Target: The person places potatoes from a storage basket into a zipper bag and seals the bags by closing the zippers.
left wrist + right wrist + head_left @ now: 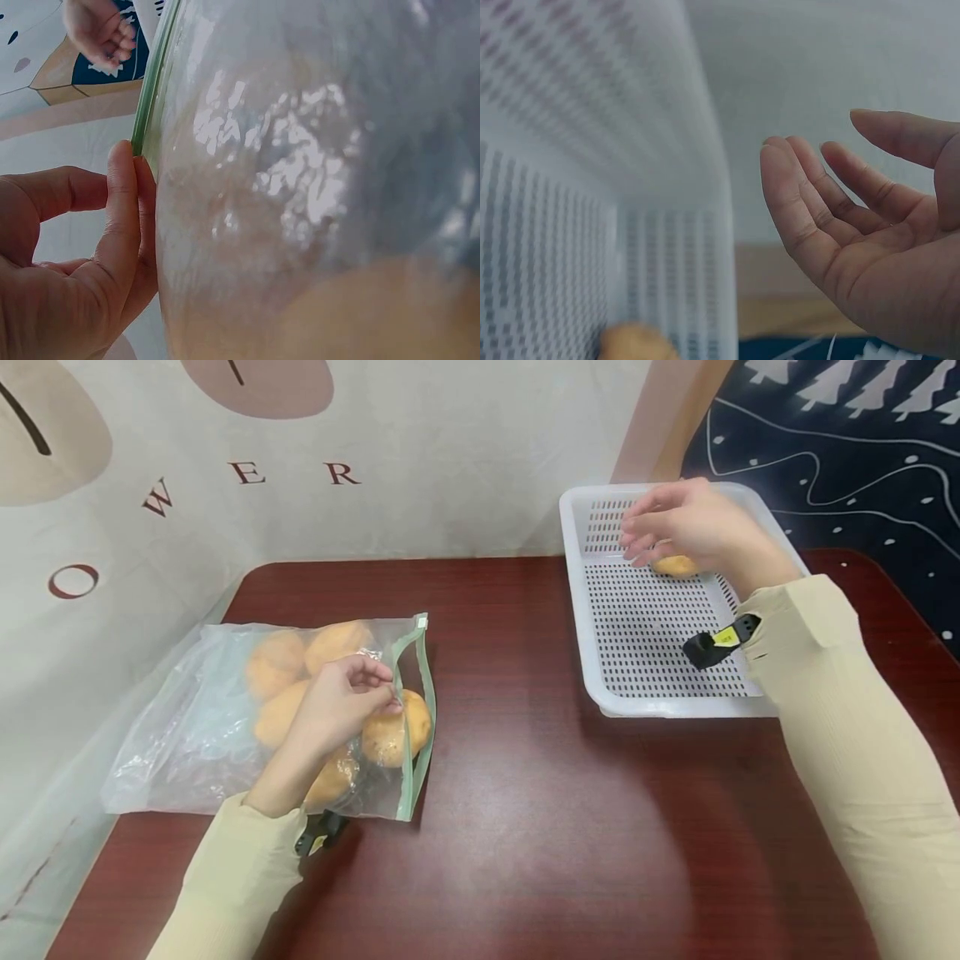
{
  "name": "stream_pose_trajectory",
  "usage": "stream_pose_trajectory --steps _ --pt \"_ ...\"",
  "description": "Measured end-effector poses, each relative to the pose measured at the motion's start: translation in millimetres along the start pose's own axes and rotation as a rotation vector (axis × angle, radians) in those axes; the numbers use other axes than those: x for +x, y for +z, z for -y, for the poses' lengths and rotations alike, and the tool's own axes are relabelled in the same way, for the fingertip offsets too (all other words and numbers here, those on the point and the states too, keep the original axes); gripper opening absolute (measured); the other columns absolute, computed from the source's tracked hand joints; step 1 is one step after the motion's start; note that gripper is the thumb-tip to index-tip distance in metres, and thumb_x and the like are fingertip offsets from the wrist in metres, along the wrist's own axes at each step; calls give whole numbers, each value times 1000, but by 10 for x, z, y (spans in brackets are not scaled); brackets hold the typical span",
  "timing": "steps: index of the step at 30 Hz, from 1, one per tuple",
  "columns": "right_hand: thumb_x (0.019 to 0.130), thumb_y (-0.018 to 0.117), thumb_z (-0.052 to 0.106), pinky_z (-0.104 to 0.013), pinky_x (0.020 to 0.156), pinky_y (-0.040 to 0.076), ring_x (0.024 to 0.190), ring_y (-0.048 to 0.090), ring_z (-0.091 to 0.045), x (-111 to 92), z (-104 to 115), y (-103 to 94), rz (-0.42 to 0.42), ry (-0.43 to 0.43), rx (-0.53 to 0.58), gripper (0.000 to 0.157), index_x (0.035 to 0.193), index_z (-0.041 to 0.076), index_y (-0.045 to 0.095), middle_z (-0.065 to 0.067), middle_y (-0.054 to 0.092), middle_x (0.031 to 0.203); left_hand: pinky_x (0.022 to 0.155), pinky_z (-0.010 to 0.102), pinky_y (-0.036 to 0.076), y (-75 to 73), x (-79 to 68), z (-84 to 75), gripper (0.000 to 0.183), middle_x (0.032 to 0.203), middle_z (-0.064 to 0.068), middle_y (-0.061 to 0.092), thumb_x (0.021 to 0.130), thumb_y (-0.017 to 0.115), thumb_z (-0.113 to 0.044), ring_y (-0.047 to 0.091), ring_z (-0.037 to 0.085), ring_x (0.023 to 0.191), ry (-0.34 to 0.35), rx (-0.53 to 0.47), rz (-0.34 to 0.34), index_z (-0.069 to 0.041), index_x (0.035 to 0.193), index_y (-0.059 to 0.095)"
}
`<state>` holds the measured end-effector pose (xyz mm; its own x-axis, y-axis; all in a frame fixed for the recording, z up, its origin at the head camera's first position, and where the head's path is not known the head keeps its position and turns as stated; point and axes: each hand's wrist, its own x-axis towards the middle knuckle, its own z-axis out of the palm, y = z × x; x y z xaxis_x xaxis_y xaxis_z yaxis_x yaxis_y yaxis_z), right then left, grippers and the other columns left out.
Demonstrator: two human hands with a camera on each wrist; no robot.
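Observation:
A clear zip bag (191, 718) with a green zip strip lies on its side at the left, holding several yellow potatoes (386, 741). Its mouth gapes toward the right. With thumb and fingers, my left hand (330, 706) pinches the bag's edge by the green strip (154, 82), as the left wrist view also shows. Over the far part of a white perforated basket (576, 602) hovers my right hand (686, 527), palm bare and fingers loosely bent, holding nothing. Below it, one potato (677, 567) sits in the basket, partly hidden by the hand.
Both basket and bag rest on a dark red-brown table (510, 827). A pale printed cloth (450, 460) hangs behind the table, and a navy cloth with white trees (840, 468) is at the back right. The basket's raised walls surround the potato.

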<state>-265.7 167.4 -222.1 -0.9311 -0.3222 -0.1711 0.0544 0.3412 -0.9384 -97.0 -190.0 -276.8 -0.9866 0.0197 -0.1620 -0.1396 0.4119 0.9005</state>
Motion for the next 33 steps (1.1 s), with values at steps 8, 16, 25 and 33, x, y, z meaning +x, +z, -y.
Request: stream_pose_trajectory --steps 8,16,25,33 --pt "88 61 13 -27 69 57 78 64 -18 26 -296 -350 -73 92 -92 24 107 0 54 -5 62 91 66 22 57 -7 -5 0 16 80 15 56 82 50 8 61 7 62 -5 2 -1 15 96 49" --pt "91 55 12 -25 65 57 73 64 -15 44 -509 -625 -131 196 6 21 106 -1 51 -1 63 81 66 23 57 -8 -10 -18 16 81 15 54 82 50 8 61 6 63 -9 -7 4 15 96 49" --pt "91 54 16 -21 65 56 74 60 -11 54 -688 -804 -196 275 -12 24 110 2 48 3 60 82 66 23 57 -8 -17 -30 16 80 14 54 81 50 9 60 7 62 -17 -27 0 15 96 48" --pt "91 52 17 -21 69 55 81 52 -12 82 -804 -896 -219 360 -91 29 117 4 47 -3 46 102 66 24 57 -3 -10 -31 16 81 14 54 82 52 8 61 7 63 -18 -28 0 15 97 49"
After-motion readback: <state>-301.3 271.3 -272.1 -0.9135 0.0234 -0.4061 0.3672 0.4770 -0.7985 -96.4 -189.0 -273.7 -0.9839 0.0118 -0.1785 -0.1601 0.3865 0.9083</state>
